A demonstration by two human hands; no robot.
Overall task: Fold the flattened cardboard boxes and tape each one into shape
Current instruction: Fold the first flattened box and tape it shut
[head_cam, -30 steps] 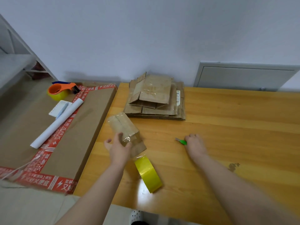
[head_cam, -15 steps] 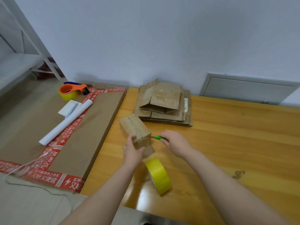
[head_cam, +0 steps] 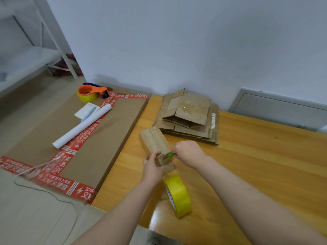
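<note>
A small folded cardboard box [head_cam: 153, 140] with clear tape along its top seam lies on the wooden table [head_cam: 256, 165]. My left hand [head_cam: 152, 167] grips its near end. My right hand [head_cam: 188, 152] holds a small green-handled cutter [head_cam: 171, 155] whose tip touches the box's near end. A yellow tape roll [head_cam: 178, 195] stands on edge just in front of the box. A stack of flattened cardboard boxes [head_cam: 188, 117] lies behind it near the wall.
Left of the table lies a big flat carton [head_cam: 99, 138] with red printed tape, bearing an orange tape dispenser [head_cam: 91, 92], a white paper roll [head_cam: 82, 126] and a notepad with a pen [head_cam: 86, 111]. A cable [head_cam: 35, 184] trails on the floor.
My right hand picked up the green cutter from the table and brought it left to the box's near end. My left hand stayed on the box. The camera shifted rightward.
</note>
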